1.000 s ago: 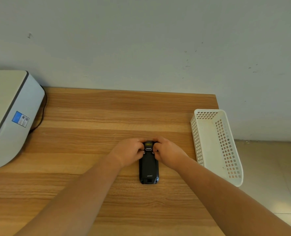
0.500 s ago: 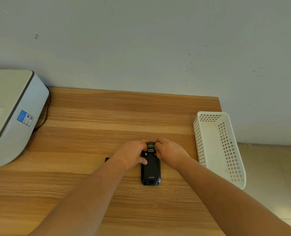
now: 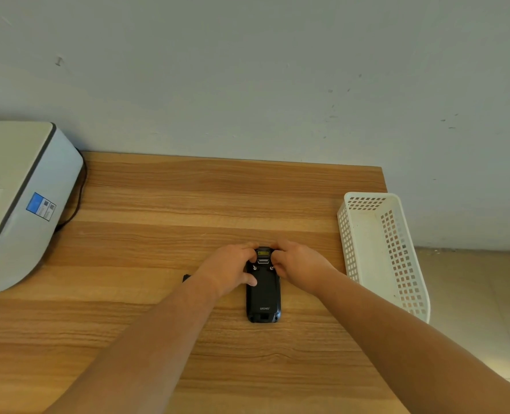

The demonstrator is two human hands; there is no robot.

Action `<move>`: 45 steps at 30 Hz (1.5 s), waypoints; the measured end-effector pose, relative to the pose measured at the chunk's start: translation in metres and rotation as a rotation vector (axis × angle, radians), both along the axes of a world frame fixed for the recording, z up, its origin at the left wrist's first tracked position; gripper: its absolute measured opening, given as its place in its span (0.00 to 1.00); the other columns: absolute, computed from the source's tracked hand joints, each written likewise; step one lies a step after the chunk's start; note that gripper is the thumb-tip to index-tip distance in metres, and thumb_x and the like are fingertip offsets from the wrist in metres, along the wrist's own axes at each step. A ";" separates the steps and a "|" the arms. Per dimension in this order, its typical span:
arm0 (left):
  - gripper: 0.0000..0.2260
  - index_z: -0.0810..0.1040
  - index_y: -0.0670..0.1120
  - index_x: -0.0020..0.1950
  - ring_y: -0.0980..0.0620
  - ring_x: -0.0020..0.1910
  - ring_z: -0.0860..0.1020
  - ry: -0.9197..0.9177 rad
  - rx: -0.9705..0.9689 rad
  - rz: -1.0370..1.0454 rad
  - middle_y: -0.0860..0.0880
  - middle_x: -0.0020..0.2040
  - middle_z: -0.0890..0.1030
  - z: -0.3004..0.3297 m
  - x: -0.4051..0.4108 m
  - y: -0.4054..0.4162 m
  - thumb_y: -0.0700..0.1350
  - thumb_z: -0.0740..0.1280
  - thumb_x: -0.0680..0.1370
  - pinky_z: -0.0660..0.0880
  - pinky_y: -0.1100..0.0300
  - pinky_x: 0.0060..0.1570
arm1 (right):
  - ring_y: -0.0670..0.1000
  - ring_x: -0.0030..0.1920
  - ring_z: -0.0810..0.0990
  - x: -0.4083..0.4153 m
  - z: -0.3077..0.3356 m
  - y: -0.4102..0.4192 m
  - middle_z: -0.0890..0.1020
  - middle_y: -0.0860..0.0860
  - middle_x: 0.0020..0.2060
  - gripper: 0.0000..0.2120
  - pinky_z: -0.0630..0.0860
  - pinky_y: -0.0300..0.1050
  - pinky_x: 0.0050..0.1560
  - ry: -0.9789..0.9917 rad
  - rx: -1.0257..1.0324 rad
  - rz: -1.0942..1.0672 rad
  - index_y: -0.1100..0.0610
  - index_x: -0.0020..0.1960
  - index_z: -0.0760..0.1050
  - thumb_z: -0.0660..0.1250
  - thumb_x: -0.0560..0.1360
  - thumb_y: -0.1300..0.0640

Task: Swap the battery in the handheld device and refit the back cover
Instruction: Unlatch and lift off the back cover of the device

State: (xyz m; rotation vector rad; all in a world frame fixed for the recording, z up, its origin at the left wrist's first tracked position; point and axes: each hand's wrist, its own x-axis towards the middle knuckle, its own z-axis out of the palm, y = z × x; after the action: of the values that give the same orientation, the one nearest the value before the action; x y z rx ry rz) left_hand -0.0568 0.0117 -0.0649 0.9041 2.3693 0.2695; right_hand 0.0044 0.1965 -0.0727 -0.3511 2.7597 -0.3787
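One head-worn view — looking forward and down over the wooden table [image 3: 188, 204], wall behind, from close above

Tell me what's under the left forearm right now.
A small dark object pokes out on the table beside the left wrist. The forearm covers the rest, so I cannot identify it.

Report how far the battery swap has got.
Done: the back cover lies on the handheld device, face down on the table. In hand: left hand and right hand work its top-end latches. Left: finishing locking. Whether the battery was swapped cannot be seen.
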 end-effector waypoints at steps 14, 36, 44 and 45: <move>0.20 0.75 0.48 0.63 0.51 0.71 0.67 0.000 0.008 0.002 0.55 0.77 0.63 0.000 -0.001 0.003 0.51 0.73 0.73 0.65 0.56 0.68 | 0.56 0.52 0.78 -0.001 -0.005 0.002 0.75 0.56 0.60 0.13 0.79 0.51 0.46 0.062 0.110 0.151 0.60 0.59 0.75 0.59 0.81 0.54; 0.20 0.75 0.48 0.63 0.51 0.71 0.67 -0.003 -0.001 0.023 0.54 0.76 0.64 0.001 0.002 0.003 0.50 0.73 0.73 0.65 0.56 0.66 | 0.55 0.51 0.78 0.001 -0.008 0.000 0.77 0.55 0.56 0.12 0.77 0.48 0.48 0.063 -0.030 -0.025 0.60 0.58 0.76 0.58 0.82 0.55; 0.12 0.78 0.50 0.62 0.54 0.72 0.66 -0.035 0.080 0.022 0.56 0.75 0.66 0.004 -0.009 -0.006 0.47 0.67 0.79 0.61 0.55 0.71 | 0.52 0.54 0.78 0.003 -0.004 0.003 0.75 0.49 0.62 0.11 0.76 0.45 0.54 -0.023 -0.107 -0.136 0.55 0.60 0.75 0.59 0.81 0.53; 0.11 0.78 0.49 0.62 0.54 0.71 0.67 -0.007 0.090 0.013 0.56 0.74 0.68 0.004 -0.010 -0.005 0.46 0.66 0.79 0.61 0.56 0.71 | 0.52 0.54 0.78 0.004 -0.005 0.003 0.75 0.49 0.62 0.11 0.75 0.45 0.54 -0.019 -0.112 -0.144 0.56 0.60 0.75 0.59 0.81 0.53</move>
State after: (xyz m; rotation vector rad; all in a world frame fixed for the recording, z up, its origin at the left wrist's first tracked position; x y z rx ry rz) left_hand -0.0664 0.0065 -0.0608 0.9274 2.3734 0.3868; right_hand 0.0087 0.1994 -0.0780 -0.1746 2.7601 -0.5707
